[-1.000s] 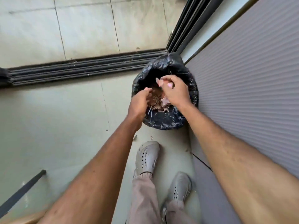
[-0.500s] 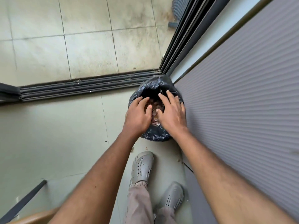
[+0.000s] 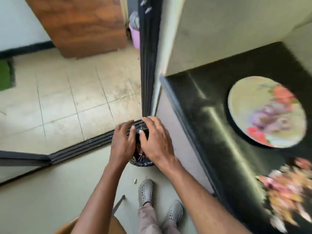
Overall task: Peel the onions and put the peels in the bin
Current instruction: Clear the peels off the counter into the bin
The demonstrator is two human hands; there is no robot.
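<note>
Nearest the viewer, two grey shoes (image 3: 145, 191) stand on the plain floor, with small peel scraps (image 3: 134, 181) lying between them and the bin (image 3: 142, 162). The bin, lined with a black bag, sits on the floor just beyond the shoes, against the base of the black counter (image 3: 211, 132) on its right. Both hands hover over its mouth: the left hand (image 3: 122, 142) and the right hand (image 3: 156, 141) have fingers spread and relaxed, holding nothing. Reddish-brown peels (image 3: 139, 150) show inside the bin in the gap between the hands. To the bin's right, up on the counter, lie a heap of blurred peels (image 3: 287, 191) and, farther on, a plate (image 3: 241, 98) carrying purple onions (image 3: 268, 115). Beyond the bin runs a dark door track (image 3: 84, 147); past it, open tiled floor (image 3: 67, 98).
</note>
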